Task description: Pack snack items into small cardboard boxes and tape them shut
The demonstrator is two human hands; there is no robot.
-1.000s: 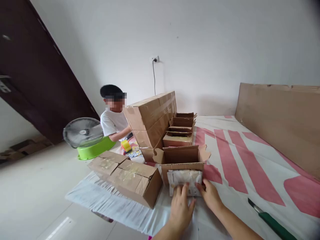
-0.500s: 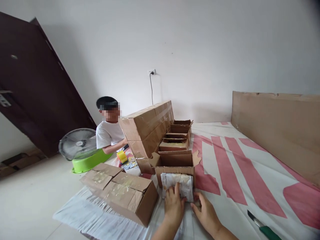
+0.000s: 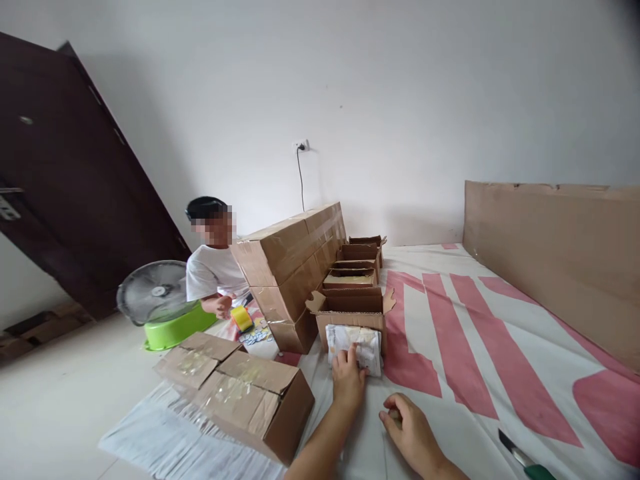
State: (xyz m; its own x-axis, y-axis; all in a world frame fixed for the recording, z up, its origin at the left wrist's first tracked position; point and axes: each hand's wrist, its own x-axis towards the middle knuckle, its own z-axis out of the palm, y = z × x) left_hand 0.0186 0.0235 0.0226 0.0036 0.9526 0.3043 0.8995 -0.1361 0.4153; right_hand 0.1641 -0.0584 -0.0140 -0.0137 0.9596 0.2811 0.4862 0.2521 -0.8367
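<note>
My left hand [image 3: 349,383] holds a small stack of printed papers [image 3: 364,343] upright against the near side of an open cardboard box [image 3: 363,319]. Its fingers press on the stack's face, and the thumb is near the lower right edge. My right hand [image 3: 413,430] rests on the cloth, apart from the papers and nearer to me. Its fingers are loosely curled with a gap to the thumb, and I make out nothing held in it. Several more open boxes [image 3: 359,252] stand in a row behind the nearest one.
Stacked closed cartons [image 3: 295,267] stand left of the row; taped boxes [image 3: 245,387] lie nearer, beside white sheets [image 3: 165,433]. A green-handled knife [image 3: 520,457] lies at right, blade exposed. A person [image 3: 213,267] sits at left by a yellow tape roll [image 3: 241,319] and a fan [image 3: 155,290].
The papers and my left hand have moved slightly forward, along with the nearest box. My right hand has come away from the papers. The other person's hand has moved toward the tape roll.
</note>
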